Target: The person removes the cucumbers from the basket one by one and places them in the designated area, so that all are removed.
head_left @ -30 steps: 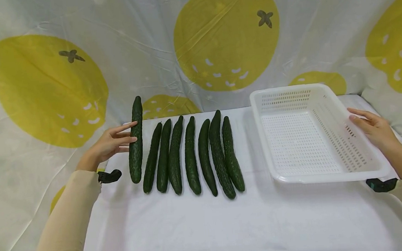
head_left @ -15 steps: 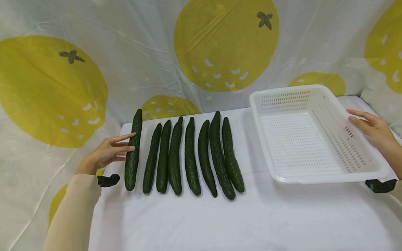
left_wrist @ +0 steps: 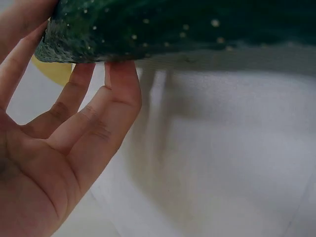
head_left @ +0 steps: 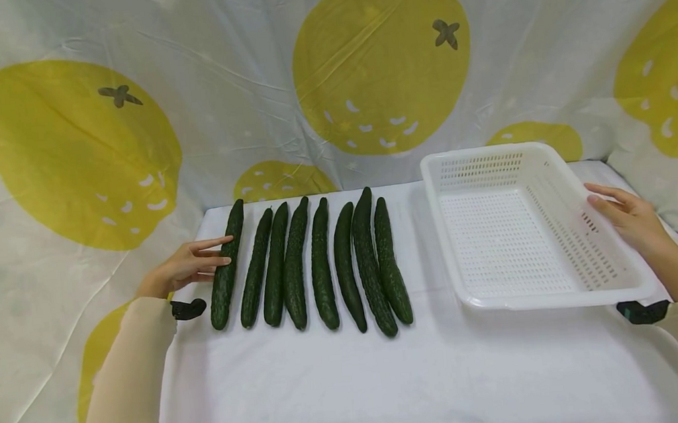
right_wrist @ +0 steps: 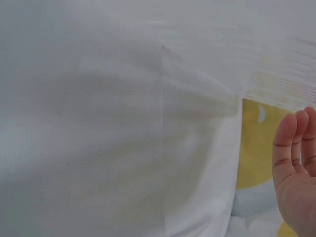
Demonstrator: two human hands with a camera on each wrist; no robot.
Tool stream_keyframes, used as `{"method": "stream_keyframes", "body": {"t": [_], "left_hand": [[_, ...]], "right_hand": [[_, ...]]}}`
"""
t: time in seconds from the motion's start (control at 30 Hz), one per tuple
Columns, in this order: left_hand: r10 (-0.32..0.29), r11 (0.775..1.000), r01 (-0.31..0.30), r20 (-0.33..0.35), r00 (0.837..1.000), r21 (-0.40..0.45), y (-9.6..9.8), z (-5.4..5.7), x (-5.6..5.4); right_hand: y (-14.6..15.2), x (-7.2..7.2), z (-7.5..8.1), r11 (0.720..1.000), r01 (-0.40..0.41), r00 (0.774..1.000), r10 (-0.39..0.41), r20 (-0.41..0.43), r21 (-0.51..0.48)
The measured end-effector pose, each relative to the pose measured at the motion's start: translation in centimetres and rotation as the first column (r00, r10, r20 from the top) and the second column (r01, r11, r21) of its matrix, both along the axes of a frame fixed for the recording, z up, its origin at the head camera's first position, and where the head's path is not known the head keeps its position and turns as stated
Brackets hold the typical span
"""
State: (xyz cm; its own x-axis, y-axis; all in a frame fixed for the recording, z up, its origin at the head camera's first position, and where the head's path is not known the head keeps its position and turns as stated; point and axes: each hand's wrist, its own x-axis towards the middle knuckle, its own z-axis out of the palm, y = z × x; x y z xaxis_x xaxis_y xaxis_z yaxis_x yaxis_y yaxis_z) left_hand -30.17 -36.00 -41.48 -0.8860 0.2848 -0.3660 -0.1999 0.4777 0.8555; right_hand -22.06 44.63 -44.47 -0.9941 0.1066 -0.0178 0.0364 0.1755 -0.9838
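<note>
At the left end of a row of dark green cucumbers, my left hand (head_left: 188,264) pinches the leftmost cucumber (head_left: 225,280) with its fingertips near the middle. It lies close over the white cloth, slightly slanted like its neighbours. In the left wrist view, fingertips touch the underside of the cucumber (left_wrist: 197,24), whose bumpy skin fills the top. My right hand (head_left: 632,215) is at the right wall of a white plastic basket (head_left: 462,255), its fingertips at the outer side just under the rim. The right wrist view shows those fingers (right_wrist: 284,143) nearly straight, beside the slotted basket wall.
Several more cucumbers (head_left: 322,266) lie side by side between the left hand and the basket. A white cloth (head_left: 330,398) covers the table. Behind it hangs a curtain (head_left: 232,67) printed with big yellow lemons.
My left hand has lowered the cucumber toward the cloth, bringing it down into line at the left of the row. The right hand and basket have stayed in place.
</note>
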Motion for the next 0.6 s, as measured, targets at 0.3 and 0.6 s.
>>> {"method": "stream_keyframes", "body": {"t": [0.3,0.6], "left_hand": [[-0.035,0.999,0.036,0.018,0.999,-0.041,0.25,-0.55,-0.37],[-0.066,0.994,0.066,0.001,0.998,-0.091,0.45,-0.71,-0.60]], "right_hand": [[0.09,-0.17,-0.23,1.000,0.006,1.000,-0.006,-0.001,0.013],[0.06,-0.04,-0.04,1.000,0.002,1.000,-0.002,-0.001,0.007]]}}
